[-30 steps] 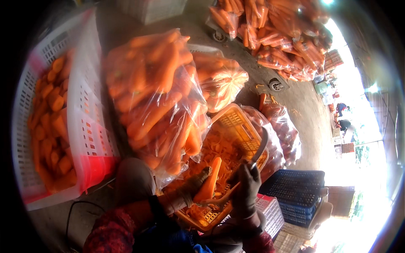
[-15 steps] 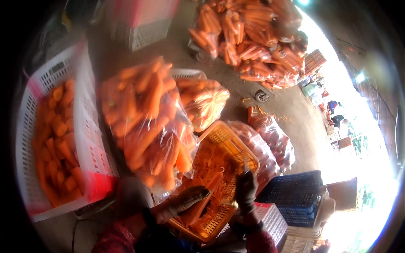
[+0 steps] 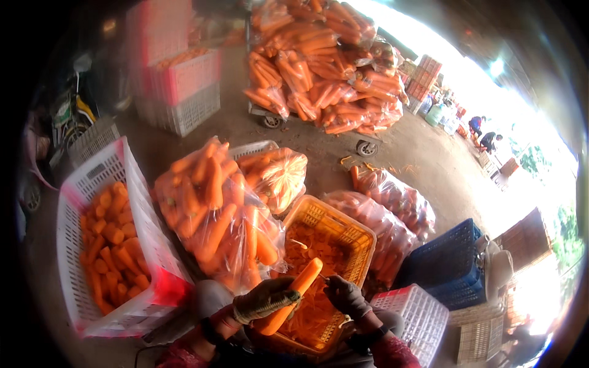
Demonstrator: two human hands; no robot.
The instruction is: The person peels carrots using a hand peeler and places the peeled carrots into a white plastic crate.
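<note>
In my gloved left hand (image 3: 265,300) I hold a peeled-looking orange carrot (image 3: 307,277), slanting with its upper end up and to the right. My right hand (image 3: 348,297), also gloved, is closed on a peeler (image 3: 323,277); only its thin dark end shows, close to the carrot's upper end. Most of the peeler is hidden by the fingers. Below both hands stands an orange plastic basket (image 3: 366,245) with carrot peelings (image 3: 331,250) in it.
A white and pink crate (image 3: 156,245) of carrots stands at left. Clear bags of carrots (image 3: 211,208) sit beyond my left hand, and more bags (image 3: 374,227) sit right of the basket. A loaded cart (image 3: 325,73) is at the back; blue crates (image 3: 442,264) stand at right.
The carrot has risen from low over the basket and tilts up more steeply. My right hand has turned and moved down, bringing the peeler's end toward the carrot. The head view has shifted.
</note>
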